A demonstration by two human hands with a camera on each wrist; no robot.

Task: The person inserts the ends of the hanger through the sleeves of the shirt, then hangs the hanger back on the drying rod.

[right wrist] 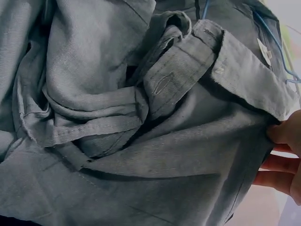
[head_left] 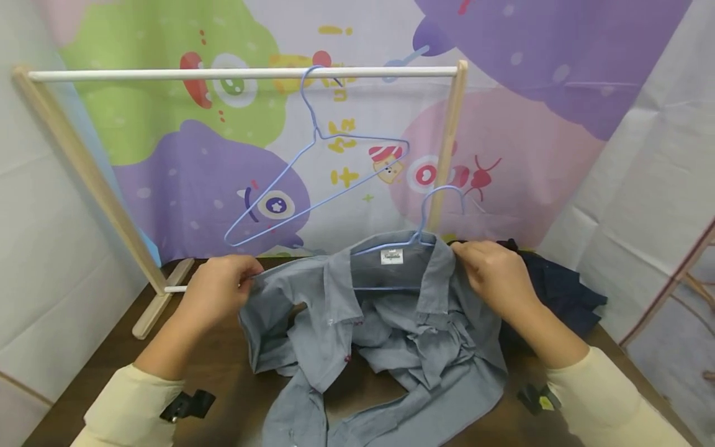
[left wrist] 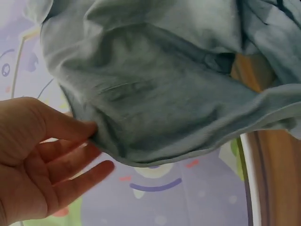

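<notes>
A grey collared shirt (head_left: pixel 391 335) hangs between my two hands over the dark table, its front open and lower parts bunched. Inside its collar sits a blue wire hanger (head_left: pixel 422 214), with the hook standing up above the neck. My left hand (head_left: pixel 220 285) pinches the shirt's shoulder edge on the left; in the left wrist view, thumb and fingers (left wrist: pixel 80 129) meet at the cloth's border. On the other side my right hand (head_left: pixel 494 273) pinches the shoulder close beside the collar (right wrist: pixel 254 75). A white label (head_left: pixel 391 256) shows inside the neck.
Behind the shirt stands a wooden rack with a white rail (head_left: pixel 167 74); a second blue hanger (head_left: pixel 279 180) hangs from it. Dark folded cloth (head_left: pixel 558 288) lies at the right on the table (head_left: pixel 223 366). A printed curtain (head_left: pixel 368 37) closes off the back.
</notes>
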